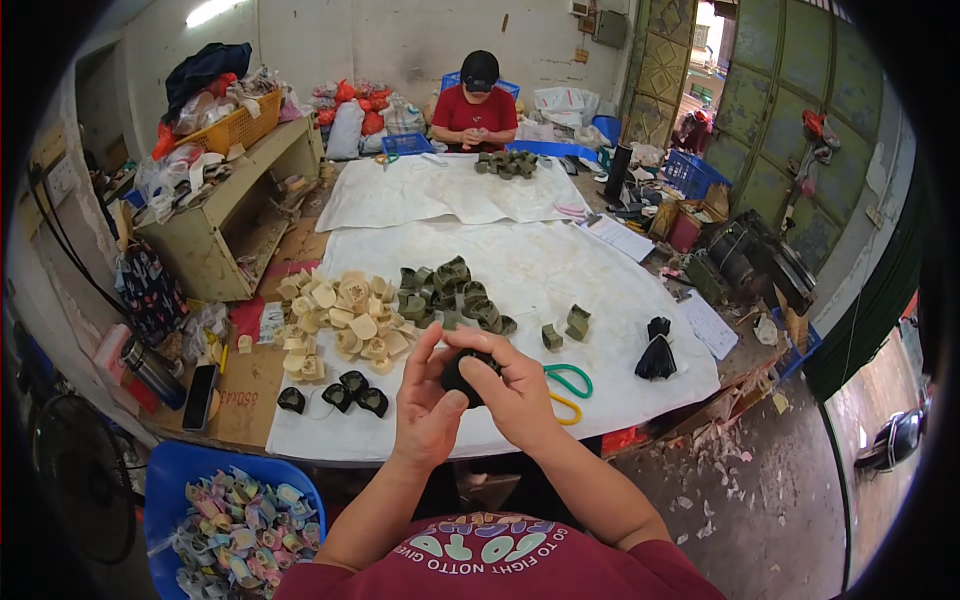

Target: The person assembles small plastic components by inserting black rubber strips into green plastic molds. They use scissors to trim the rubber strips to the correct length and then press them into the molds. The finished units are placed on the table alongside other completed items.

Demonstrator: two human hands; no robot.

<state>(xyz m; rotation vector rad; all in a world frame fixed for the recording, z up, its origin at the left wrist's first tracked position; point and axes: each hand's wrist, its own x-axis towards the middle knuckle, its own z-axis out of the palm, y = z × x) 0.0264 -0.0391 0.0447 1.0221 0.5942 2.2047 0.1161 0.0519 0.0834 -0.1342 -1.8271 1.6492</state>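
Observation:
Both my hands are raised over the near edge of the white-covered table (620, 285). Between them is a small black cup-shaped piece (457, 380). My left hand (428, 405) closes round its left side, and the thumb of my right hand (515, 392) presses on it; the fingers hide much of its form. Left of my hands lie several similar black pieces (355, 392). Beyond are a heap of beige cup-shaped pieces (345, 315) and a heap of olive-green ones (450, 290). Scissors with green and yellow handles (570, 382) rest partly behind my right hand.
Two green pieces (577, 322) and a tied black bundle (656, 352) lie rightward. A phone (200, 397) and a steel flask (152, 370) are at left. A blue tub (312, 490) of colourful scraps stands below the edge. Across the table another person (476, 115) sits working.

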